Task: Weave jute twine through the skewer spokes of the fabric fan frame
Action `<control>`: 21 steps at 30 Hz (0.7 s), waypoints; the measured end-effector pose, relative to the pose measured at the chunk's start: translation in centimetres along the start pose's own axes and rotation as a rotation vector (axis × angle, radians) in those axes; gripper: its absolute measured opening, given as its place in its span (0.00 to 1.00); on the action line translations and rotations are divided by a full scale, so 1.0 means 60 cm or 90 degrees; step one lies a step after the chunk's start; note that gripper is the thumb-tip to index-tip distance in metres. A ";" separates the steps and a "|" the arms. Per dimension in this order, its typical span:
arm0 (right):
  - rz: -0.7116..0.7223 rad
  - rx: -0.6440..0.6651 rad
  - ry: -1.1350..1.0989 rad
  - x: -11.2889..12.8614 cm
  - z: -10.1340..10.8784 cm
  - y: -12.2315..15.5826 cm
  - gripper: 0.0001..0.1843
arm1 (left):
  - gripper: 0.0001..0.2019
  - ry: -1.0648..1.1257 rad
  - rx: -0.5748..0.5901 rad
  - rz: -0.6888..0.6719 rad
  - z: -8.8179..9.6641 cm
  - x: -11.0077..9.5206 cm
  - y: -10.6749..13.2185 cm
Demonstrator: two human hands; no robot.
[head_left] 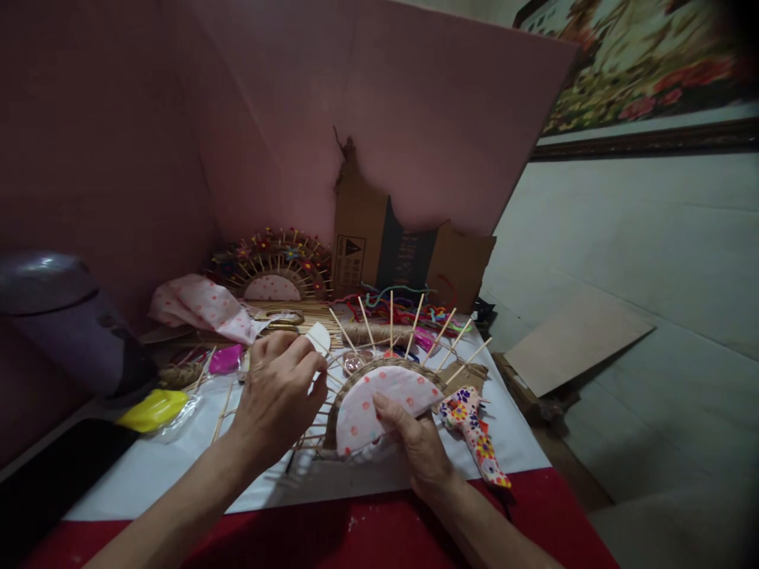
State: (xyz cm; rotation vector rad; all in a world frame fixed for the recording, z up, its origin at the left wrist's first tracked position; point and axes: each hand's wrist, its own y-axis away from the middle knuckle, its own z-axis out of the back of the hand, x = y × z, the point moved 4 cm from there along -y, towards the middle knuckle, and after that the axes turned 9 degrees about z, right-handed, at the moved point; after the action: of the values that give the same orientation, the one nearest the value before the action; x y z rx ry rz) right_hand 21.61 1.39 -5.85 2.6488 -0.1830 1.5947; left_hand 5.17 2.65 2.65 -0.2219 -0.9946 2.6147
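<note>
My right hand [418, 442] grips the lower edge of a half-round fan piece [379, 399] covered in pink flowered cloth, with a woven rim and thin wooden sticks [415, 324] fanning out from it. My left hand [278, 391] hovers over its left side with the fingertips pinched near a stick; what they pinch is too small to make out. Beside my right hand lies a glue gun [474, 435] covered in flower patterns.
A finished decorated fan [276, 269] leans at the back by a cardboard box [379, 253]. Pink spotted cloth [202, 304], coloured pipe cleaners [403, 304], yellow [152, 409] and magenta [226, 358] packets lie on the white sheet [142, 470]. A purple bin [65, 316] stands left.
</note>
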 end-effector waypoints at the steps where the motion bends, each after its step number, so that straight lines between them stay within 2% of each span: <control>1: -0.001 0.001 0.005 0.000 0.000 0.000 0.14 | 0.04 -0.003 0.001 -0.001 -0.001 0.000 0.000; 10: -0.034 -0.019 0.007 -0.002 0.000 0.004 0.16 | 0.04 -0.012 0.010 0.042 -0.013 0.011 0.005; 16: -0.047 -0.034 -0.008 0.000 -0.001 0.004 0.16 | 0.02 0.048 -0.003 0.076 -0.010 0.021 0.008; 21: -0.044 -0.043 -0.008 -0.001 0.000 0.002 0.17 | 0.04 0.093 0.039 0.060 -0.009 0.017 0.009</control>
State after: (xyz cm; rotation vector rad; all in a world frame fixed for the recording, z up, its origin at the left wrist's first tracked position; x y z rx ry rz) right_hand 21.55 1.28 -5.91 2.5857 -0.1427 1.5236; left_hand 4.20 2.97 1.88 -0.4486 -0.8726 2.6636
